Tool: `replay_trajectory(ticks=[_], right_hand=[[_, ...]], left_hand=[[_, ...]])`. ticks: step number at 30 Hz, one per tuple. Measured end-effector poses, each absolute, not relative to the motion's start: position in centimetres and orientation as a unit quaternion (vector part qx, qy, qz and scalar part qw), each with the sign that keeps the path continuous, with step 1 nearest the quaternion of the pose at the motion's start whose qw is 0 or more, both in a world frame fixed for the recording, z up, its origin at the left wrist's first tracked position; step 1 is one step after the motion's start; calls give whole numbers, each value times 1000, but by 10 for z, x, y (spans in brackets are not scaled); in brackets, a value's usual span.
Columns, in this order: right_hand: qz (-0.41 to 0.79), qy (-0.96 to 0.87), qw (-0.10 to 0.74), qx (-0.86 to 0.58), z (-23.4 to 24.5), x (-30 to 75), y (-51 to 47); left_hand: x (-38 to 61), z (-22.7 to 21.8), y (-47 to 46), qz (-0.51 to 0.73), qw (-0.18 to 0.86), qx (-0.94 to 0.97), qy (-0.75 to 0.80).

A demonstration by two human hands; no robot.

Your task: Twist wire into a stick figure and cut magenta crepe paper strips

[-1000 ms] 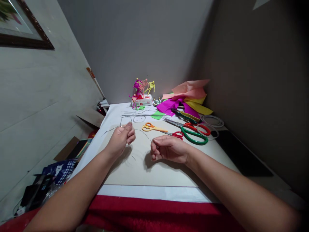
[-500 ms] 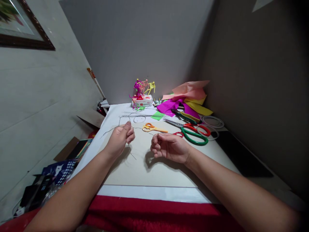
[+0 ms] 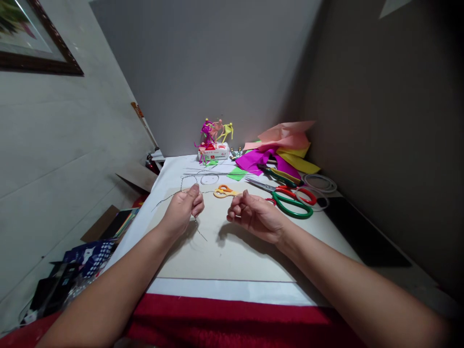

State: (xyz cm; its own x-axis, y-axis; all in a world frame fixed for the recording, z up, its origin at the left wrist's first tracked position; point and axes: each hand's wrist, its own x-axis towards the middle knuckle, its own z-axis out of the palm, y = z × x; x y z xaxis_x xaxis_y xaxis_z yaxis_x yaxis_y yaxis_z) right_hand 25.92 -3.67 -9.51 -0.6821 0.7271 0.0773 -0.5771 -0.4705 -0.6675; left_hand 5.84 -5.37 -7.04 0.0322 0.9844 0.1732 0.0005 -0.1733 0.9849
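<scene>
A thin dark wire figure, twisted into a loop with several arms, is pinched at its middle between the thumb and fingers of my left hand. One wire arm reaches out to the left, and another hangs below the fist. A third strand runs right, across to my right hand, whose thumb and index finger close on its end; the other fingers curl loosely. Just behind, between the hands, lies a small pair of orange-yellow scissors, partly covered by the right fingertips.
Behind the right hand lie green-handled scissors, pliers and wire coils. Farther back are coloured paper sheets and small paper figures on a white box. A black slab lies at right. Grey panels stand behind.
My right fingertips have lifted slightly, raising the right-hand strand of wire. The left hand has shifted a little to the right with the wire figure still in it.
</scene>
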Motion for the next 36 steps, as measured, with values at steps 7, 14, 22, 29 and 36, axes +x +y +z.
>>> replay_trajectory(ticks=[7, 14, 22, 29, 36], right_hand=[[849, -373, 360, -105, -96, 261, -38], [804, -422, 397, -131, -94, 256, -43], [852, -379, 351, -81, -92, 262, -39], [846, -421, 321, -68, -96, 260, -41], [736, -576, 327, -143, -95, 259, -41]], left_hand=[[58, -73, -52, 540, 460, 543, 450], [59, -75, -53, 526, 488, 539, 440], [59, -72, -53, 531, 488, 542, 432], [60, -71, -56, 521, 496, 549, 426], [60, -66, -57, 526, 496, 545, 424]])
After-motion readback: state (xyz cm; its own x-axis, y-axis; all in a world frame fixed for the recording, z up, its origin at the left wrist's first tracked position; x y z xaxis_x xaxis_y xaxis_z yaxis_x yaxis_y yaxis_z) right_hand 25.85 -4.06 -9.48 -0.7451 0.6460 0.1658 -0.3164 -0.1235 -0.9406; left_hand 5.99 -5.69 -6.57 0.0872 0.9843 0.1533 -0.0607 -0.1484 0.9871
